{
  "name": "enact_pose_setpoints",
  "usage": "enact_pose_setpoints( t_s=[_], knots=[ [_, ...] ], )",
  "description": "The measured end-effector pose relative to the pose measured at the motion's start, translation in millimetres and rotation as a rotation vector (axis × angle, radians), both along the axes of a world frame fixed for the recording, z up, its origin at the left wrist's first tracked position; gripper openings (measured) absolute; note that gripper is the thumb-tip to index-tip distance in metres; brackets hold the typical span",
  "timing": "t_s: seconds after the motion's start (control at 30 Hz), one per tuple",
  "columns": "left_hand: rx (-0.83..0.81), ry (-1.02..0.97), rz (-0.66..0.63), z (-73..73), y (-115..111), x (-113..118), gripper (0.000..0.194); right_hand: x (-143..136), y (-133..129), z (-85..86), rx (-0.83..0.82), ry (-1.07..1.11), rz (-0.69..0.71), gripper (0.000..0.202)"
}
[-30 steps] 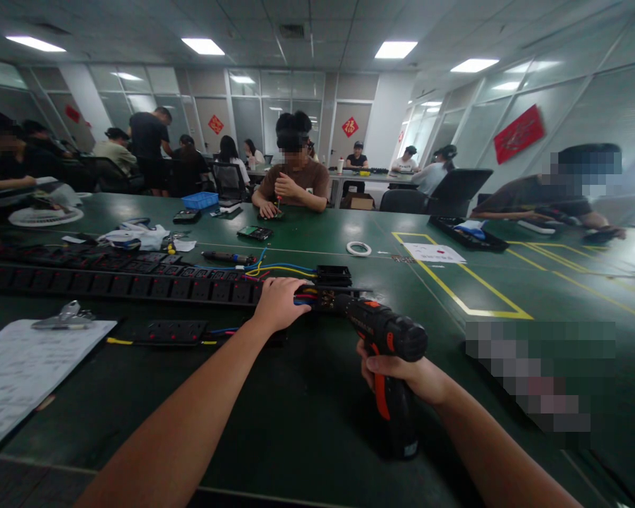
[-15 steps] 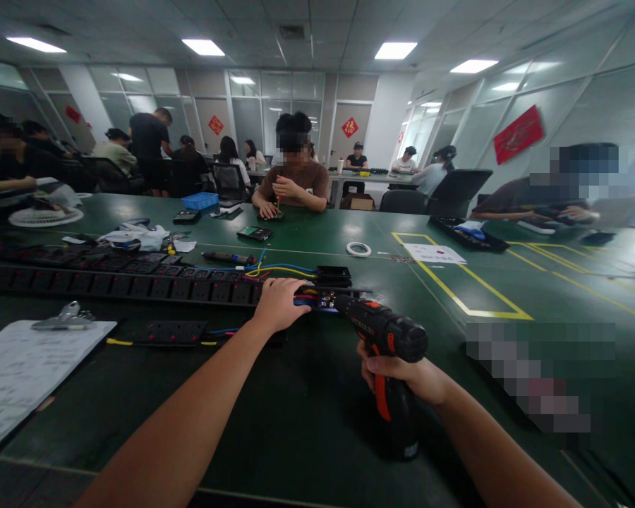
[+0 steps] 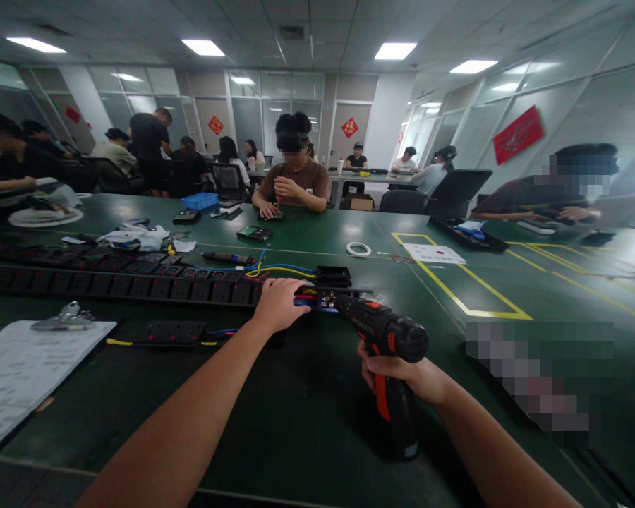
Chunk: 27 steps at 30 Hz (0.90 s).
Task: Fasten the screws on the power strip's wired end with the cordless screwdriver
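Note:
My right hand (image 3: 396,374) is wrapped round the grip of a black and orange cordless drill (image 3: 384,331). The drill points left, its nose at the terminal block (image 3: 328,300) on the end of a long black power strip (image 3: 159,288); the bit's tip is too small to make out. My left hand (image 3: 281,303) grips that same end of the strip, thumb in front and fingers over the top. Blue, red and yellow wires (image 3: 291,269) run behind and beneath the fingers. A short black socket piece (image 3: 176,333) with wires lies in front of the strip.
A clipboard with paper (image 3: 42,367) lies at the left. Beyond the strip are a dark screwdriver-like tool (image 3: 227,259), a tape roll (image 3: 358,249) and a blue basket (image 3: 200,201). A co-worker (image 3: 293,176) sits across the green table (image 3: 296,437); another person (image 3: 550,190) is at the right.
My hands, the drill and the power strip look the same as before. Across the table, the co-worker's raised hand has shifted slightly.

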<state>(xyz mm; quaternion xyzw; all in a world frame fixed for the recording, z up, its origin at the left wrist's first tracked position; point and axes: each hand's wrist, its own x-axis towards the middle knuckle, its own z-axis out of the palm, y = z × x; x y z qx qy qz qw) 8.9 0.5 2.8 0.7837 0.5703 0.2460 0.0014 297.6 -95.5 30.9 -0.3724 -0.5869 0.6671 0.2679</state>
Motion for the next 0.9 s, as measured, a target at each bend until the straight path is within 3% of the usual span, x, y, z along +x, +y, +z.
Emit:
enact_pose_setpoints(
  t_s=[0.9],
  knots=[
    [0.019, 0.006, -0.001, -0.1, 0.2, 0.0, 0.057, -1.1, -1.2, -1.1, 0.000, 0.020, 0.009, 0.042]
  ],
)
